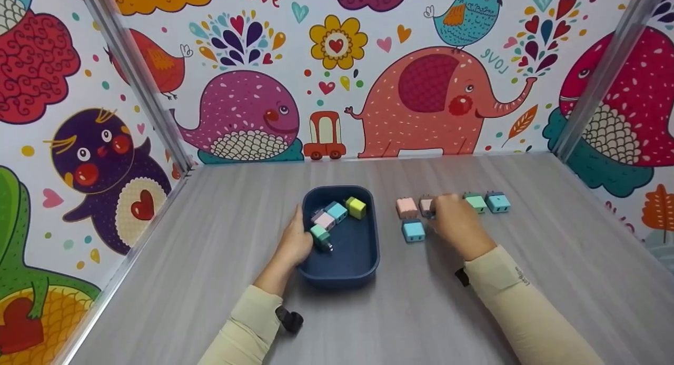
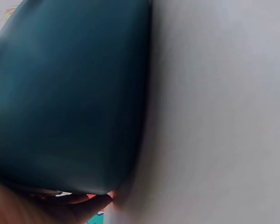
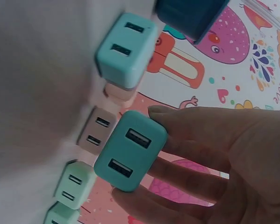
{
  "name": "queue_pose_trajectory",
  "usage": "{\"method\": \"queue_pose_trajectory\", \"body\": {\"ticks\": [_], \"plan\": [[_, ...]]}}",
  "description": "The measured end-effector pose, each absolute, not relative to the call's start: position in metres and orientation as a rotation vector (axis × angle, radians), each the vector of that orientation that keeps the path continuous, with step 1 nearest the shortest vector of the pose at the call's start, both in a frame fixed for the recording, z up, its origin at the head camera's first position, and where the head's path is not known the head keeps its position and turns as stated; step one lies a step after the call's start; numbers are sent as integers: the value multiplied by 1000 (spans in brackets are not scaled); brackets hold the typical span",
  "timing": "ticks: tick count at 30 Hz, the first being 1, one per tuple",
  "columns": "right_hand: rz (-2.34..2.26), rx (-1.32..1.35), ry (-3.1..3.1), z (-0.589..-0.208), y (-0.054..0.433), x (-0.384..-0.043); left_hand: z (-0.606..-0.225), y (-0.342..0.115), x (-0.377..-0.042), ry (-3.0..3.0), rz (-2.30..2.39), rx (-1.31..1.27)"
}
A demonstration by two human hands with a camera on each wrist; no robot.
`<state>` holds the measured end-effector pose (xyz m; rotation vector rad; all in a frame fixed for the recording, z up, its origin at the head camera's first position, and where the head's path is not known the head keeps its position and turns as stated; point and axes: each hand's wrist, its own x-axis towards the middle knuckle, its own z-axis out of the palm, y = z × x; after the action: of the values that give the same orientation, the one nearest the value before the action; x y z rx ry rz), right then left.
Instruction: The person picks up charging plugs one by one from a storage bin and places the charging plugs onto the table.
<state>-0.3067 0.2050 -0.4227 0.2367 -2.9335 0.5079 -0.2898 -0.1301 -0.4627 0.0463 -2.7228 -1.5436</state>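
Note:
My left hand [image 1: 295, 239] holds the left wall of a dark blue plastic bin [image 1: 339, 280]. Inside the bin are a yellow USB charger [image 1: 357, 208], a blue one [image 1: 337, 211], a pink one [image 1: 324, 221] and a green one [image 1: 319, 233] with prongs showing. With thumb and fingertips, my right hand [image 1: 457, 224] pinches a teal two-port USB charger [image 3: 130, 150]. Around that hand lie a pink charger [image 1: 406, 208], a brownish-pink charger [image 1: 425, 204] partly hidden, a green charger [image 1: 475, 203], a light blue charger [image 1: 498, 202] and a nearer blue charger [image 1: 413, 231].
Everything stands on a grey wood-grain table [image 1: 226, 223]. Behind it rises a wall [image 1: 337, 91] printed with cartoon animals, with metal posts [image 1: 605, 75] at the corners. A translucent object [image 1: 662, 254] shows at the far right edge.

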Motion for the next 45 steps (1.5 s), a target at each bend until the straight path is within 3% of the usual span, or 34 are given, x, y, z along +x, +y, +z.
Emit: {"method": "queue_pose_trajectory", "body": {"ticks": [18,45], "plan": [[432,315,-2850,-449,203,-314,-461,-129,-288,-2719,-1555,59],[515,225,-3023,-437,201,-312,-461,-130,-290,-2720,-1573,73]]}}
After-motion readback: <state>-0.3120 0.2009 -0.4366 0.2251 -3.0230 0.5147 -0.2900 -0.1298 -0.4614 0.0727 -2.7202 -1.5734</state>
